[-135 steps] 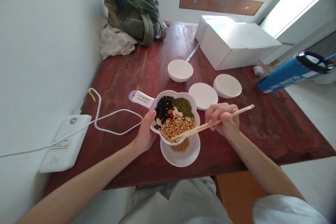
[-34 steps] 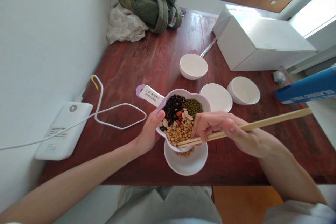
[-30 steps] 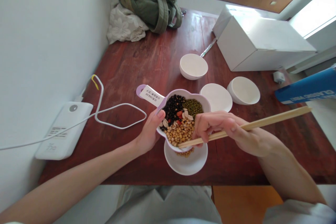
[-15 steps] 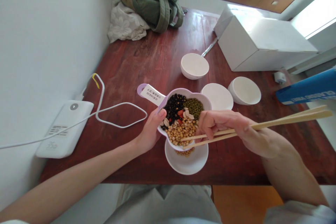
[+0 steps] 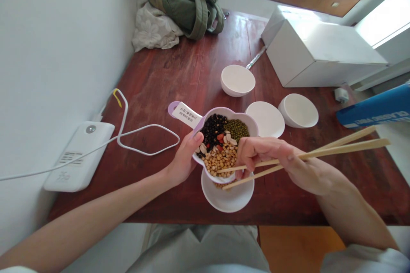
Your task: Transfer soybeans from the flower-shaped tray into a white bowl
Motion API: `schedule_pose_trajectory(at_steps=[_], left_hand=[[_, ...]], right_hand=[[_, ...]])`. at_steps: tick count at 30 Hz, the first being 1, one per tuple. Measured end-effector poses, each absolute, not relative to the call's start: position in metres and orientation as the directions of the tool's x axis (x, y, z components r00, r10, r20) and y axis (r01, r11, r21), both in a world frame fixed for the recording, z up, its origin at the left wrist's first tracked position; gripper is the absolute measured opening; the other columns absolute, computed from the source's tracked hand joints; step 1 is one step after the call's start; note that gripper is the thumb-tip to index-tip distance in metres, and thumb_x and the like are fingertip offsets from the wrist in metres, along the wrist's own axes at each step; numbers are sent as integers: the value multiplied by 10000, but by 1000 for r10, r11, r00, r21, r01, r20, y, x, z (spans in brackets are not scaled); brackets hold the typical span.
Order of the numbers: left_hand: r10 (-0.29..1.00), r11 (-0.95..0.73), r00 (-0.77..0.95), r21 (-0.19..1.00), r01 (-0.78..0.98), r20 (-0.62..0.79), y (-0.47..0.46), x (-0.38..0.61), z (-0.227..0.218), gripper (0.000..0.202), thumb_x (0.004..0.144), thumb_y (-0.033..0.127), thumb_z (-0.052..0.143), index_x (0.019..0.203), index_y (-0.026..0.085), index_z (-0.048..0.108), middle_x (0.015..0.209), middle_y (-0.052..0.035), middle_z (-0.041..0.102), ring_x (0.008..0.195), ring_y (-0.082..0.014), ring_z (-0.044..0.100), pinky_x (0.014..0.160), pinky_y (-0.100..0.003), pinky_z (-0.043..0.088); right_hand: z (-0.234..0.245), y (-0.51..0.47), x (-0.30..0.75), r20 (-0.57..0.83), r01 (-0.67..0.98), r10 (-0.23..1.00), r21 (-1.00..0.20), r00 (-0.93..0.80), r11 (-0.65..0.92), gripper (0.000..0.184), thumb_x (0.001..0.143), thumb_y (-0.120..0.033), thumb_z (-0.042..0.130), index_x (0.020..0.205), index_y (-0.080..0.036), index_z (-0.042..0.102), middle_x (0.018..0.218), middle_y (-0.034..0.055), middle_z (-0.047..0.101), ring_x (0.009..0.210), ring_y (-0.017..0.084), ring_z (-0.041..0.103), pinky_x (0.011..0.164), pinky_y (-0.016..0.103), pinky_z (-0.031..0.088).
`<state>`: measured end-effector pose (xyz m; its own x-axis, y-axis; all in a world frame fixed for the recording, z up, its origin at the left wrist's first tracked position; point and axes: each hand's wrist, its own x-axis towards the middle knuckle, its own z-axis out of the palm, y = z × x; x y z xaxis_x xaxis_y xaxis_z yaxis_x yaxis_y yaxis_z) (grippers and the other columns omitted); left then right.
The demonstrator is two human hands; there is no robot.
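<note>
Your left grip (image 5: pixel 183 161) is holding the lilac-rimmed dish (image 5: pixel 252 127) by its left edge, its near side overlapping the near white bowl (image 5: pixel 230 203) on the tabletop (image 5: pixel 166 81); your right grip (image 5: pixel 297 172) is holding the chopsticks (image 5: pixel 315 153), tips parted, one over the dish's yellow beans (image 5: pixel 219 160), the other over the bowl.

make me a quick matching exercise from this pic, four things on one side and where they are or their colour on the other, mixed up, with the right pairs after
1. chopsticks
2. lobed bowl
3. power bank
4. bag

A. held by the left hand
B. dark green
C. held by the right hand
D. white, by the wall

Pairs: 1-C, 2-A, 3-D, 4-B
</note>
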<state>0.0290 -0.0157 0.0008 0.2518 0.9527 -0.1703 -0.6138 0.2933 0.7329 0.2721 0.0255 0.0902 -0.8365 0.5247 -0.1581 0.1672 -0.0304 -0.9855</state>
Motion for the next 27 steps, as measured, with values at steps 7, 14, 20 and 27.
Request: schedule_pose_trajectory(at_steps=[7, 14, 20, 27], left_hand=[[956, 286, 233, 737, -613, -177, -16, 30, 0, 792, 900, 714, 799, 1509, 217, 709, 1289, -131, 843, 1348, -420, 738, 1161, -542, 587], [956, 281, 243, 738, -613, -163, -16, 29, 0, 780, 911, 706, 793, 1517, 223, 708, 1285, -127, 844, 1351, -421, 734, 1172, -547, 578], [954, 287, 252, 747, -600, -165, -16, 29, 3, 803, 912, 716, 784, 1545, 232, 684, 1272, -129, 846, 1328, -416, 747, 1173, -556, 574], [955, 277, 259, 753, -597, -146, -15, 28, 1, 801, 925, 722, 768, 1541, 215, 693, 1224, -134, 857, 1313, -418, 752, 1177, -553, 567]], right_hand=[[91, 23, 265, -137, 175, 554, -984, -821, 16, 752, 1045, -880, 273, 915, -209, 586, 955, 73, 646, 887, 208, 623, 832, 342, 571], [92, 23, 267, -137, 173, 562, -985, -816, 10, 734, 1062, -857, 282, 906, -209, 589, 941, 73, 638, 868, 208, 612, 828, 334, 557], [91, 23, 267, -151, 188, 564, -982, -812, 7, 735, 1055, -866, 285, 897, -213, 583, 944, 74, 649, 867, 212, 620, 813, 334, 547], [115, 17, 286, 80, 40, 628, -984, -774, 174, 703, 1088, -786, 331, 798, -222, 632, 921, 114, 695, 885, 263, 689, 816, 403, 566]])
